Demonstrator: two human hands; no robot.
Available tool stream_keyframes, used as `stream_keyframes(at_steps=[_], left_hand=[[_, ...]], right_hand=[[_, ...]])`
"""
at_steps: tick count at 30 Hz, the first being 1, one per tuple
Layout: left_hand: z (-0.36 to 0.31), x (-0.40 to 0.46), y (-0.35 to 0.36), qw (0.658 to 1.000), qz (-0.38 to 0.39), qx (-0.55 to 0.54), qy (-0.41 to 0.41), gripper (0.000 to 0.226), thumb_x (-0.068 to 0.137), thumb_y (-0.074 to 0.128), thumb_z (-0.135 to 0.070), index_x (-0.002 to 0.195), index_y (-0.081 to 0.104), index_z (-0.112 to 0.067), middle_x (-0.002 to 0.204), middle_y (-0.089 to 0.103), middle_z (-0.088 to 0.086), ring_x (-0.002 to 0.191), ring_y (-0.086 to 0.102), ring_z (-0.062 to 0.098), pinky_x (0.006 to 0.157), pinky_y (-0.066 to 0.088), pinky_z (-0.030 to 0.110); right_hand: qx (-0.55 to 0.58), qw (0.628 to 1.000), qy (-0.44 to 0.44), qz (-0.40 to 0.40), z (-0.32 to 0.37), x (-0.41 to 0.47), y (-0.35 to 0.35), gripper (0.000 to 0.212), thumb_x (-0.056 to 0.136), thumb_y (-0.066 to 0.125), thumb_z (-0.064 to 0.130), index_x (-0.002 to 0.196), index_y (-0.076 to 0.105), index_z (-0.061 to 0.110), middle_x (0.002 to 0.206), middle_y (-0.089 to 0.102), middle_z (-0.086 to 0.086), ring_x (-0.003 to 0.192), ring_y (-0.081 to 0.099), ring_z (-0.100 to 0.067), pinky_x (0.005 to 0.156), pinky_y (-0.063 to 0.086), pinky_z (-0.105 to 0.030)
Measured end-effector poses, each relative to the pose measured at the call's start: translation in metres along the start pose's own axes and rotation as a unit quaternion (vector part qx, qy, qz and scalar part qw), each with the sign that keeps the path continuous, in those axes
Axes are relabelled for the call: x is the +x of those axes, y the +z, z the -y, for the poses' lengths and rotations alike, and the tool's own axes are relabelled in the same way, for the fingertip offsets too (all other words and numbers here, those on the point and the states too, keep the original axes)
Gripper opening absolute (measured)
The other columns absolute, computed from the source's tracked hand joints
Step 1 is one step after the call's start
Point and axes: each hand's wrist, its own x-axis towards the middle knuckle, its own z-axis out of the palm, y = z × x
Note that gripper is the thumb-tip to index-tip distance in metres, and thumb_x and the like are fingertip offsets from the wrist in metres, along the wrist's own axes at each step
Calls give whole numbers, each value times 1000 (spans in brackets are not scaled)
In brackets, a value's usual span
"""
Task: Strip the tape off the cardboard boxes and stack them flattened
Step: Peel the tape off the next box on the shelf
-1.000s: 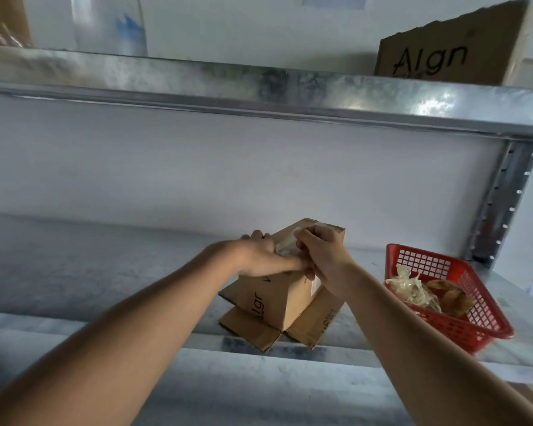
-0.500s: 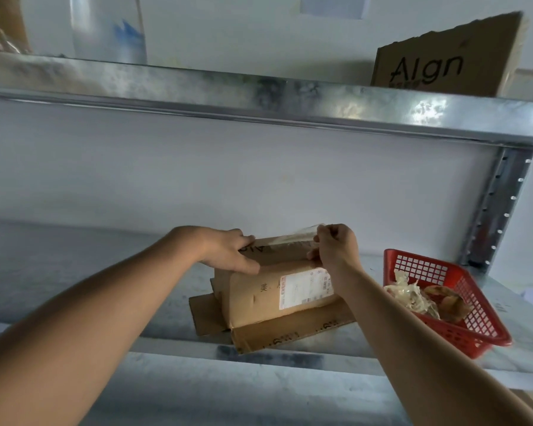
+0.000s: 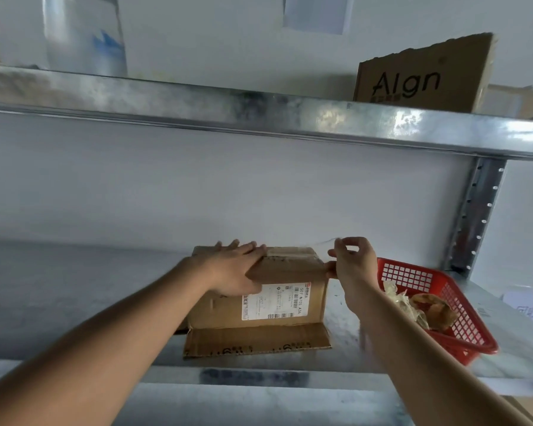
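Note:
A small brown cardboard box (image 3: 290, 273) with a white shipping label stands on the metal shelf (image 3: 74, 302), its bottom flaps spread out in front. My left hand (image 3: 234, 269) lies flat over the box's top left corner, fingers straight, thumb down the front face. My right hand (image 3: 351, 259) is at the box's right edge, pinching a thin, nearly transparent strip of clear tape (image 3: 323, 241) that stretches from the box top. A band of tape still shows on the box top.
A red plastic basket (image 3: 462, 336) at the right holds crumpled tape and brown scraps. An upper metal shelf (image 3: 259, 109) carries a cardboard box marked "Algn" (image 3: 422, 78) and a clear plastic item. An upright shelf post (image 3: 474, 222) stands behind the basket.
The box has been turned so its labelled face points at me. My right hand has pulled the tape strip off toward the right, past the box's edge. My left hand has flattened on top.

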Motion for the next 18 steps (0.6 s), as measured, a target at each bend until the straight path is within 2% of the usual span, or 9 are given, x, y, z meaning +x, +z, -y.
stream_keyframes(at_steps=[2, 4, 6, 8, 10, 12, 14, 18], left_hand=[[-7, 5, 5, 999, -42, -6, 20, 83, 94, 43, -68, 164, 5, -40, 173, 4, -10, 158, 10, 24, 125, 8, 51], [-8, 8, 5, 997, -70, -3, 26, 79, 95, 44, -70, 162, 15, -41, 170, 16, -12, 150, 27, 21, 118, 24, 48], [-6, 10, 4, 997, -71, -2, 29, 80, 94, 44, -72, 162, 16, -41, 168, 18, -14, 148, 29, 19, 113, 29, 46], [-2, 11, 5, 997, -67, -2, 37, 82, 92, 40, -75, 162, 15, -42, 167, 19, -16, 149, 26, 17, 112, 28, 44], [0, 11, 9, 997, -66, -3, 45, 81, 90, 37, -76, 161, 14, -43, 166, 17, -17, 150, 23, 17, 112, 26, 44], [1, 10, 13, 997, -69, 0, 46, 82, 89, 34, -77, 161, 13, -44, 167, 13, -19, 151, 19, 18, 115, 24, 46], [1, 12, 15, 996, -74, 5, 44, 80, 89, 34, -77, 160, 12, -45, 168, 10, -18, 152, 17, 21, 117, 21, 50], [3, 15, 19, 996, -80, -2, 46, 74, 92, 37, -73, 158, 15, -48, 170, 8, -14, 155, 11, 25, 121, 12, 55]], right_hand=[[5, 1000, -26, 8, 6, 0, -5, 5, 102, 64, 17, 105, 65, 21, 84, 76, -6, 57, 71, -16, 60, 62, -33], [2, 997, -65, 34, 13, 1, -10, 13, 100, 66, 8, 106, 72, 18, 79, 78, -4, 69, 77, -16, 69, 63, -29], [9, 992, -89, 88, 20, 1, -11, 20, 97, 67, 1, 107, 75, 16, 83, 80, -2, 80, 78, -17, 75, 62, -24], [-11, 982, -116, 147, 23, 2, -3, 25, 94, 69, -2, 106, 78, 18, 89, 80, 0, 87, 78, -15, 82, 62, -25], [-98, 964, -159, 188, 23, 4, 11, 25, 94, 71, 5, 106, 80, 24, 96, 80, 8, 92, 76, -8, 86, 61, -25], [-232, 921, -208, 234, 23, 6, 25, 23, 96, 70, 17, 114, 78, 29, 104, 77, 16, 95, 72, 1, 83, 56, -17], [-324, 879, -222, 271, 23, 7, 36, 28, 95, 70, 23, 122, 72, 29, 107, 73, 18, 93, 70, 3, 77, 52, -13], [-382, 855, -208, 284, 18, 12, 51, 43, 91, 76, 35, 132, 64, 30, 99, 66, 12, 87, 65, -4, 73, 50, -21]])
